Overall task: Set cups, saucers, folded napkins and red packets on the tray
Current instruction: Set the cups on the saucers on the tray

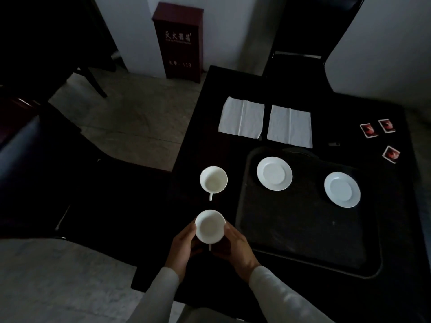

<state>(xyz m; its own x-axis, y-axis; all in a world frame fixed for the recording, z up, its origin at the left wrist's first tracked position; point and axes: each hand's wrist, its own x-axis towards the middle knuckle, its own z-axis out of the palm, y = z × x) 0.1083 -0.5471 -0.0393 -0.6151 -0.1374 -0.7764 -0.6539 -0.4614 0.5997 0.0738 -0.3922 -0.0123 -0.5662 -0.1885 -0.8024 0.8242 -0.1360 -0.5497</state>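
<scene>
While apparently lifted, the cup [210, 226] sits between both hands' fingers [191, 230].

We stood in a dim room where a white wall [140, 31] rose behind a dark red cabinet [178, 40], marked with pale characters and the number 119, on a pale tiled floor [140, 122]. A dark surface [210, 131] filled the right side, with a dark chair [298, 43] at its far edge. To our left we saw a padded seat [35, 159], and splayed chair legs [95, 82] further back.
</scene>
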